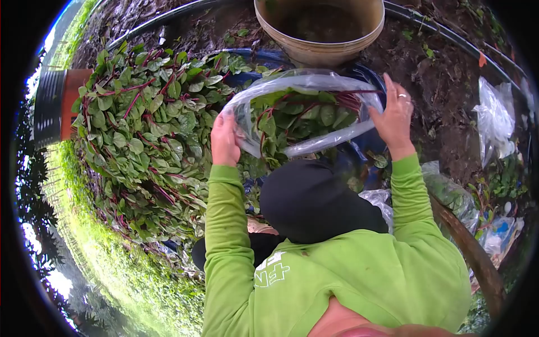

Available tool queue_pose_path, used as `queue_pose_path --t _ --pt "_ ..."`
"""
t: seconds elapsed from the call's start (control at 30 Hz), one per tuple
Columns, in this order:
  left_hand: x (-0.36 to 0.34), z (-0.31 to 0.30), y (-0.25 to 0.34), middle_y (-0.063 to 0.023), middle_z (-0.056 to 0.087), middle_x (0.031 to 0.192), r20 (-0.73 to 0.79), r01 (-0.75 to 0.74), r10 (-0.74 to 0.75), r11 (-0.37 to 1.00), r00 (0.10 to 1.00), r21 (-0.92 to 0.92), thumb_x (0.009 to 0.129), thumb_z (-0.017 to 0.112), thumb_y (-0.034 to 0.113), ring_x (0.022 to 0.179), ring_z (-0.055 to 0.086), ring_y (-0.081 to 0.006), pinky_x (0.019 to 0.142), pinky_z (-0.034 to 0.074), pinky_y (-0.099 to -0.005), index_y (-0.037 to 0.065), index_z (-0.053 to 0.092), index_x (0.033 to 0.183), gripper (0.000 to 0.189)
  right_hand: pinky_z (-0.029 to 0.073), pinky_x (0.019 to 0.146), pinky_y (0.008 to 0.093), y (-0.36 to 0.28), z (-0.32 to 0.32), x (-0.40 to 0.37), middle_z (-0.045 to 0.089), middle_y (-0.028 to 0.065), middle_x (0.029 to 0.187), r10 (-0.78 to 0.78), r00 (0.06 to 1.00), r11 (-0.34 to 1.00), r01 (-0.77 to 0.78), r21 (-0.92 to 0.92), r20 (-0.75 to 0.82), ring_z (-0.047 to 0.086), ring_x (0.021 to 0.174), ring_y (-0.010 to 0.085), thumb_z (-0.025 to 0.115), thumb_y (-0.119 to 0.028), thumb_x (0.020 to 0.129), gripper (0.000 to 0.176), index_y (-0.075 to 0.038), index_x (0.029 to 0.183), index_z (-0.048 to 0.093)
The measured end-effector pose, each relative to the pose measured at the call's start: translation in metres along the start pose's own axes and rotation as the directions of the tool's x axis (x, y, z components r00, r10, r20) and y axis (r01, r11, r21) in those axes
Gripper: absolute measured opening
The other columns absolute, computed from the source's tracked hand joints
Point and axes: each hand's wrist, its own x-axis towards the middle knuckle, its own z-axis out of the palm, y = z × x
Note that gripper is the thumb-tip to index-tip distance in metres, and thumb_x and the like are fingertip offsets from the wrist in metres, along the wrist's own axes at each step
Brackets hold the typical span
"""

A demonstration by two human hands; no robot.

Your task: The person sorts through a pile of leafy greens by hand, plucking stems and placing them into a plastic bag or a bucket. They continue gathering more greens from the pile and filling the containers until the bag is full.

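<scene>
A clear plastic bag (pixel 328 140) is stretched wide between my two hands, its rim forming a loose ring. My left hand (pixel 226 139) is closed on the left side of the rim. On the opposite side my right hand (pixel 394 112), with a ring on one finger, grips the rim between thumb and fingers. Green leaves with dark red stems (pixel 306 112) show through the bag's mouth. Left of my hands lies a large heap of the same leafy stems (pixel 146 140), spread over a blue sheet (pixel 368 78).
A big pale bucket (pixel 320 53) stands on the muddy ground beyond the bag. An orange and black container (pixel 53 106) sits at the far left. Crumpled clear plastic (pixel 494 121) lies at the right, near a curved wooden pole (pixel 466 241).
</scene>
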Motion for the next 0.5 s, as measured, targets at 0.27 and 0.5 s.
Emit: queue_pose_path --t 0.27,0.5 --pt "-0.044 -0.002 -0.051 -0.0063 0.063 0.126 -0.011 -0.153 0.153 0.975 0.988 -0.160 0.090 0.067 -0.007 0.100 0.063 -0.0151 0.090 0.056 -0.0317 0.004 0.040 0.150 0.066 0.035 0.119 0.0488 -0.060 0.105 0.006 0.057 0.0117 0.147 -0.818 0.410 0.556 0.742 0.373 0.403 0.052 0.139 0.0291 0.058 -0.008 0.089 0.047 -0.015 0.135 0.061" --pt "-0.056 -0.029 -0.115 -0.0113 0.064 0.091 0.031 -0.171 0.227 0.629 0.973 0.758 0.096 0.064 0.015 0.087 0.064 -0.0250 0.080 0.051 -0.0395 0.004 0.060 0.116 0.023 0.034 0.119 0.0500 -0.041 0.201 0.044 0.069 0.0118 0.126 -0.717 0.532 0.652 0.741 0.164 0.450 0.056 0.130 0.0331 0.053 -0.014 0.090 0.035 -0.013 0.120 0.071"
